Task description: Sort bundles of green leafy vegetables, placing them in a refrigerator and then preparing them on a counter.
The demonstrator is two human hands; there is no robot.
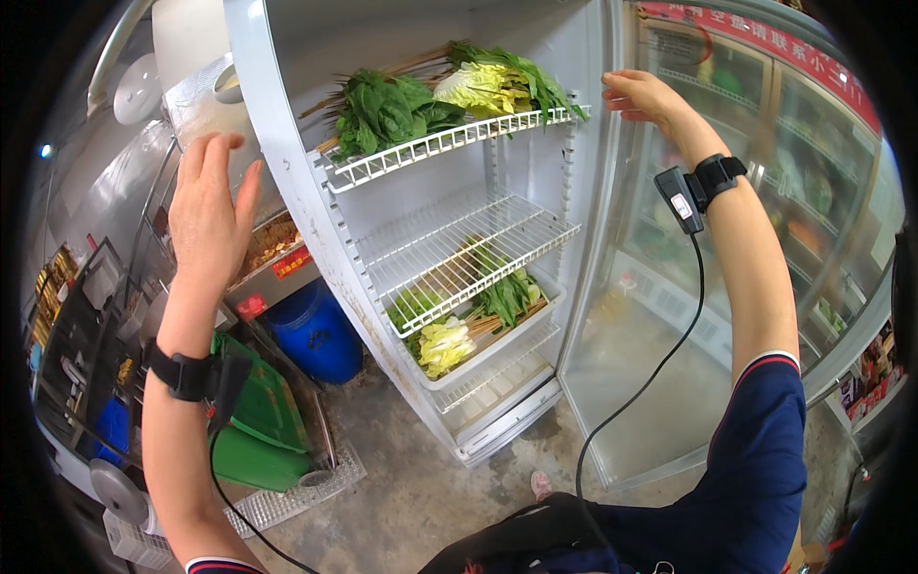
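Note:
An upright refrigerator stands in front of me, its glass door (645, 344) swung out to the right. My left hand (208, 215) is raised left of the cabinet's side frame (287, 179), holding nothing, thumb apart from the fingers. My right hand (642, 104) is up by the door's inner edge, bent at the wrist and holding nothing; whether it touches the door I cannot tell. On the upper wire shelf (459, 140) lie skewered dark green leaves (398, 107) and pale yellow-green leaves (480, 87). The middle wire shelf (466, 251) is bare. Below it, a white tray (495, 341) holds more skewered greens.
A green wheeled-type bin (262, 459) and a blue plastic barrel (315, 330) stand on the floor to the left. Behind them are a food tray (269, 247) and a metal rack (79, 344). Black cables (645, 380) hang from both wrist straps. A perforated metal strip (344, 466) lies on the concrete floor.

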